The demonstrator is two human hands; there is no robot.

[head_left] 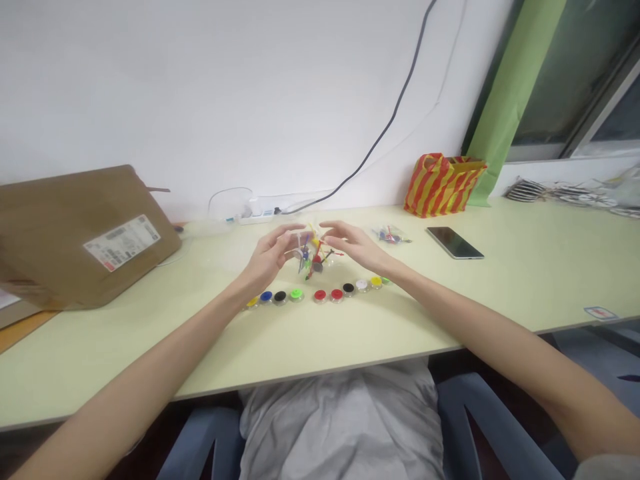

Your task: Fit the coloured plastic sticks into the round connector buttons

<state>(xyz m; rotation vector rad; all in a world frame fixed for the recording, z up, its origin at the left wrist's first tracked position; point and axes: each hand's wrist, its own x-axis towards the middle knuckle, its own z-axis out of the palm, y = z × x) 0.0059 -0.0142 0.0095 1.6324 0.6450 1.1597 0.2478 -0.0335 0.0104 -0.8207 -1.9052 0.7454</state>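
Note:
My left hand point(273, 252) and my right hand point(354, 245) face each other over the middle of the table, fingers curved and apart. Between them is a loose cluster of small plastic pieces point(317, 259), with thin pointed sticks in red, yellow, blue, black and white. The fingertips are close around this cluster; whether they touch any piece I cannot tell. Nearer the front edge runs a curved row of small round pieces with coloured tops and clear rims, among them a green one point(297, 294), a red one point(320, 296) and a white one point(361, 285). My forearms partly cover the row's ends.
A cardboard box point(75, 233) with a label stands at the left. Behind are a power strip point(256, 217) and a black cable point(387, 127). To the right lie a clear bag of coloured pieces point(391, 235), a phone point(454, 243) and a red-and-yellow striped bag point(443, 188).

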